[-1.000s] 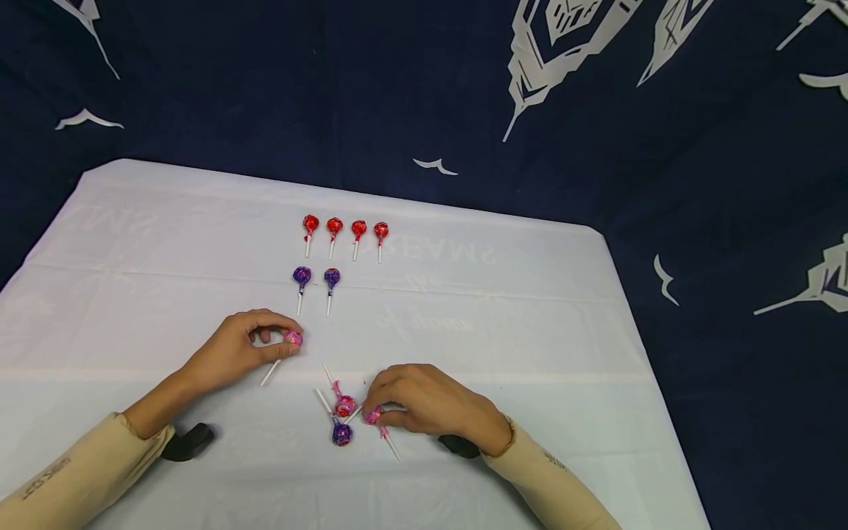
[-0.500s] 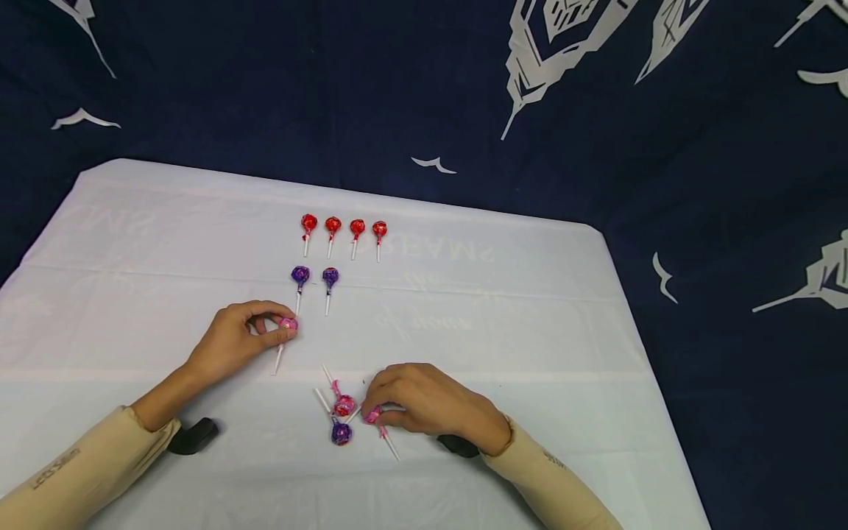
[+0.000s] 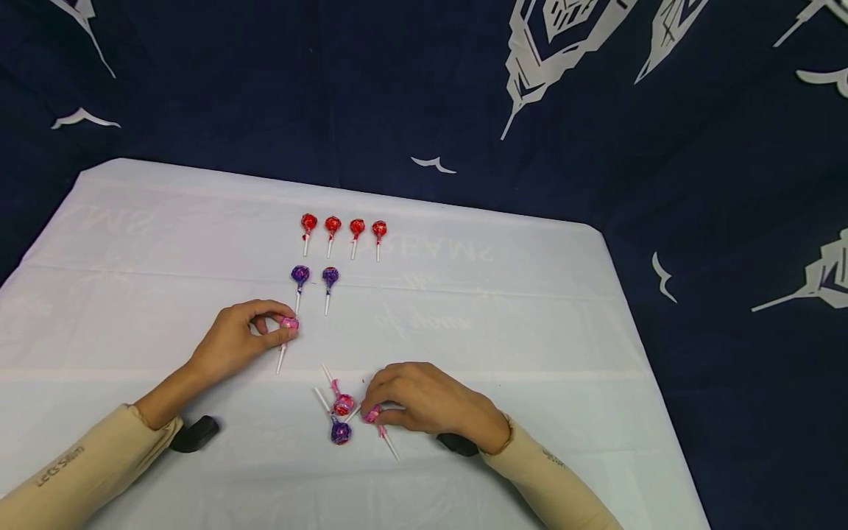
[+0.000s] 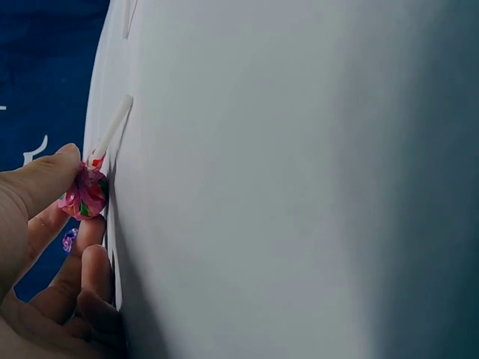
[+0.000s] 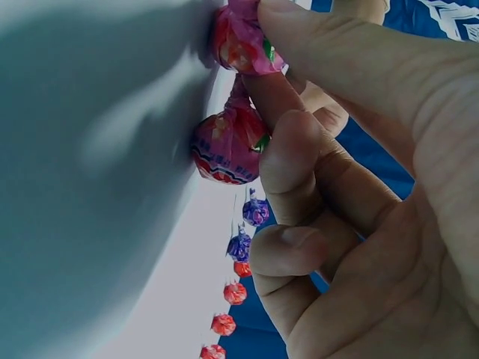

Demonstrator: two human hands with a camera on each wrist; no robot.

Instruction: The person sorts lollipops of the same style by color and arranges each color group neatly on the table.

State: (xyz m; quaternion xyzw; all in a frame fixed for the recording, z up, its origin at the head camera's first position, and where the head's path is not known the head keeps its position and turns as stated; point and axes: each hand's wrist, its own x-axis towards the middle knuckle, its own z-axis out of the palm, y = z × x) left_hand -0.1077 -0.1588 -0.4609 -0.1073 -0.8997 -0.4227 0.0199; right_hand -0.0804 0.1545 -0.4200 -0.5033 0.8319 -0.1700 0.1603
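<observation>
- Pinching a round, crinkle-wrapped pink lollipop (image 4: 85, 197): the left hand (image 3: 237, 336).
- Clamped on a second pink lollipop (image 5: 236, 48), nearer and right: the right hand (image 3: 424, 401).
- Far: four glossy red lollipops (image 3: 333, 224).

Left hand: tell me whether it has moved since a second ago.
Yes, slightly: in the head view, the left hand has moved forward, away from the person, closer to the leftmost purple lollipop.

Kind of room unclear — a white-covered table (image 3: 563, 353); navy feather-print cloth (image 3: 397, 88) beyond.
</observation>
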